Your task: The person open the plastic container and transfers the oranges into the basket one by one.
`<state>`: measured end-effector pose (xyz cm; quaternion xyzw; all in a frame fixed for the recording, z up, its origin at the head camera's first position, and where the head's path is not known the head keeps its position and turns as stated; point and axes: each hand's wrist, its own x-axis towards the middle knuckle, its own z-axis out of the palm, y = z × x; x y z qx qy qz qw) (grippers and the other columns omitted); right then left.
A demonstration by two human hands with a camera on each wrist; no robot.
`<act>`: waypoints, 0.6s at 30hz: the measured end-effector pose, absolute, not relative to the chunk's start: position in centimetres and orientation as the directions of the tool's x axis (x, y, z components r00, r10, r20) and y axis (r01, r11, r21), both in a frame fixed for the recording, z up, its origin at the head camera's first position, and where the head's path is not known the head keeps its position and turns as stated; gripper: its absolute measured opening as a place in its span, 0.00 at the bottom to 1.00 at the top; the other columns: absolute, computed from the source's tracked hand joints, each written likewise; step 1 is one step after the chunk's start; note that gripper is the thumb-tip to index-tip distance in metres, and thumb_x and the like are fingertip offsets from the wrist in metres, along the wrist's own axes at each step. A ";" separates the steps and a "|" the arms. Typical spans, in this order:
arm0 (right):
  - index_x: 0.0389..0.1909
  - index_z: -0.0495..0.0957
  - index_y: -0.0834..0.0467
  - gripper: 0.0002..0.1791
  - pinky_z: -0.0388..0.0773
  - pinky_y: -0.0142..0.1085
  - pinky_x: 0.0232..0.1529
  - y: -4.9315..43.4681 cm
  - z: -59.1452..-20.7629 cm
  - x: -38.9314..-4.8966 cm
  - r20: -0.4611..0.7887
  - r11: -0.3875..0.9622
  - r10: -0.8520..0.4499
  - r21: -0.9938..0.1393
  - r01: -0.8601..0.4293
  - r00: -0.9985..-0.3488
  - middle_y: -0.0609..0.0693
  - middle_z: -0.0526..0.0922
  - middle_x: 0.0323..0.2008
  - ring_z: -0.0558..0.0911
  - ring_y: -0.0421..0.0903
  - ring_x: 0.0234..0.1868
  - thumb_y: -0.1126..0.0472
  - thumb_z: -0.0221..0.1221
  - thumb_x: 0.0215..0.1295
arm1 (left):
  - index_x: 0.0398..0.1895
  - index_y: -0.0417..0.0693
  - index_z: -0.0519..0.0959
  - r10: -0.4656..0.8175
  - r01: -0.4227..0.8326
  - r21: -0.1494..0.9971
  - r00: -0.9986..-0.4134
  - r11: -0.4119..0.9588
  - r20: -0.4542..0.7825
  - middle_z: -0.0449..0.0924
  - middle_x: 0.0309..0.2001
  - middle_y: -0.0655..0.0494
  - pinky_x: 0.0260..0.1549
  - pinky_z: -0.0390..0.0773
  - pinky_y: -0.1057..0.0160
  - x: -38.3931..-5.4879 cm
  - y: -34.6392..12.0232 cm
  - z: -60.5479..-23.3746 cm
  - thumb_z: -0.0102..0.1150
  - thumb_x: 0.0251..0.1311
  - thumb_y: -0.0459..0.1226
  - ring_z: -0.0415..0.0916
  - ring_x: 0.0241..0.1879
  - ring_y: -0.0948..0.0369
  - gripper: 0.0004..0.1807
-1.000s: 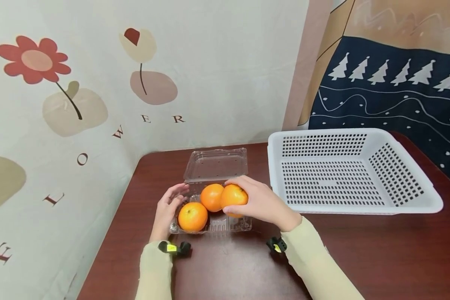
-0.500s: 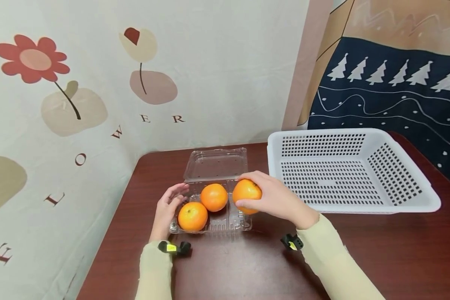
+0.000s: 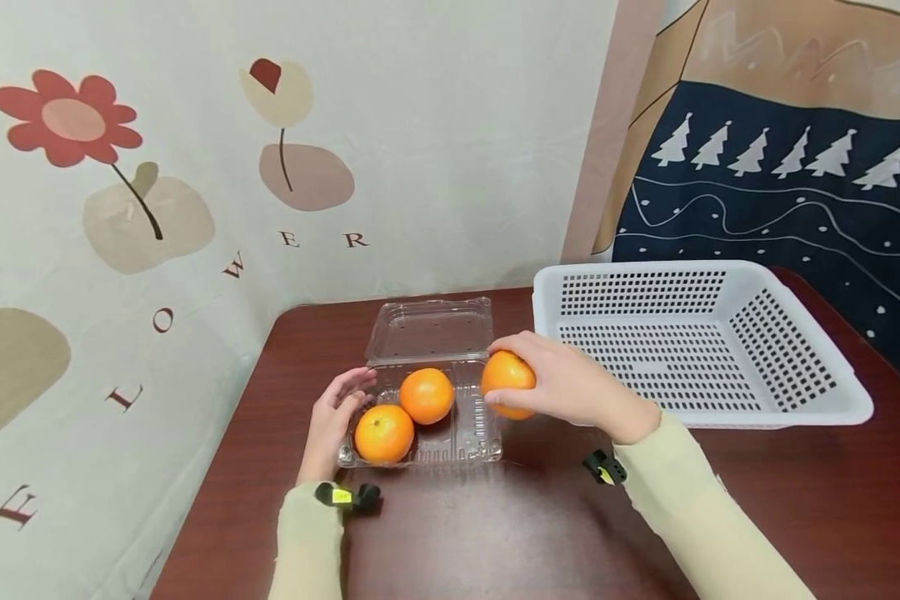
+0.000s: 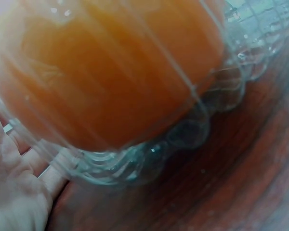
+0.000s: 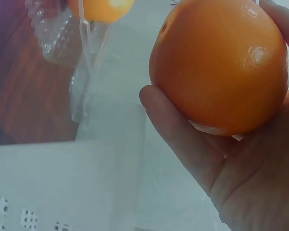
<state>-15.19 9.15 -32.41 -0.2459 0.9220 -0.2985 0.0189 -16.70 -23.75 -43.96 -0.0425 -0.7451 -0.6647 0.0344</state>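
My right hand (image 3: 570, 385) grips an orange (image 3: 508, 385) between thumb and fingers, just above the right end of a clear plastic clamshell box (image 3: 471, 429). The right wrist view shows this orange (image 5: 216, 67) large against the palm. Two more oranges lie inside the box: one at the front left (image 3: 384, 434) and one in the middle (image 3: 427, 397). At the box's left side rests my left hand (image 3: 335, 419), its fingers extended along the wall. Through that clear wall an orange (image 4: 115, 82) fills much of the left wrist view. The lid (image 3: 431, 330) is folded back, away from me.
A white perforated plastic basket (image 3: 720, 419) stands right of the box on the dark red table (image 3: 450, 533). Behind the table hangs a pale flower-printed cloth (image 3: 450, 167), and a dark tree-printed cloth (image 3: 765, 208) is at right.
My right hand has lifted the orange and carried it rightward, from beside the middle orange to the box's right edge. The left hand and the box have stayed in place.
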 end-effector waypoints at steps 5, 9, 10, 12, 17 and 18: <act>0.51 0.68 0.40 0.33 0.71 0.31 0.32 9.5 -32.0 -15.7 0.082 0.722 -0.460 -0.544 -0.427 -0.884 0.34 0.71 0.36 0.72 0.36 0.33 0.28 0.54 0.44 | 0.57 0.41 0.66 0.019 0.108 0.986 -0.994 0.123 0.107 0.69 0.55 0.43 0.49 0.71 0.66 -16.6 -23.8 -43.9 0.43 0.63 0.29 0.66 0.55 0.51 0.18; 0.56 0.65 0.42 0.38 0.71 0.32 0.33 10.0 -31.5 -16.0 0.063 0.730 -0.458 -0.542 -0.416 -0.887 0.36 0.71 0.37 0.72 0.37 0.33 0.28 0.53 0.44 | 0.56 0.41 0.67 0.018 0.101 0.989 -0.995 0.105 0.100 0.69 0.55 0.43 0.49 0.71 0.65 -16.6 -23.7 -43.8 0.43 0.63 0.29 0.66 0.55 0.51 0.18; 0.57 0.64 0.42 0.39 0.71 0.32 0.33 10.1 -31.5 -16.1 0.060 0.733 -0.458 -0.539 -0.415 -0.887 0.36 0.72 0.37 0.72 0.37 0.34 0.28 0.53 0.44 | 0.56 0.41 0.67 0.016 0.100 0.990 -0.995 0.103 0.099 0.69 0.55 0.43 0.50 0.70 0.65 -16.5 -23.7 -43.8 0.43 0.63 0.29 0.66 0.55 0.51 0.18; 0.59 0.62 0.42 0.41 0.71 0.32 0.32 10.5 -31.3 -16.3 0.066 0.738 -0.459 -0.527 -0.421 -0.886 0.37 0.72 0.37 0.72 0.38 0.33 0.28 0.54 0.44 | 0.57 0.41 0.67 0.016 0.101 0.989 -0.995 0.105 0.100 0.69 0.55 0.43 0.50 0.70 0.64 -16.6 -23.7 -43.9 0.43 0.63 0.29 0.66 0.55 0.51 0.18; 0.63 0.56 0.41 0.43 0.72 0.32 0.29 11.1 -30.9 -16.8 0.055 0.748 -0.453 -0.520 -0.413 -0.890 0.39 0.72 0.36 0.73 0.39 0.31 0.29 0.54 0.44 | 0.56 0.42 0.67 0.010 0.096 0.989 -0.995 0.111 0.096 0.70 0.55 0.44 0.50 0.70 0.64 -16.5 -23.7 -43.8 0.43 0.63 0.29 0.66 0.55 0.52 0.18; 0.63 0.55 0.40 0.44 0.72 0.33 0.28 11.2 -30.8 -16.8 0.044 0.749 -0.450 -0.526 -0.404 -0.892 0.40 0.72 0.35 0.73 0.40 0.31 0.29 0.54 0.45 | 0.56 0.42 0.67 0.010 0.093 0.990 -0.996 0.109 0.093 0.70 0.55 0.44 0.50 0.70 0.64 -16.5 -23.7 -43.8 0.43 0.63 0.29 0.67 0.55 0.52 0.18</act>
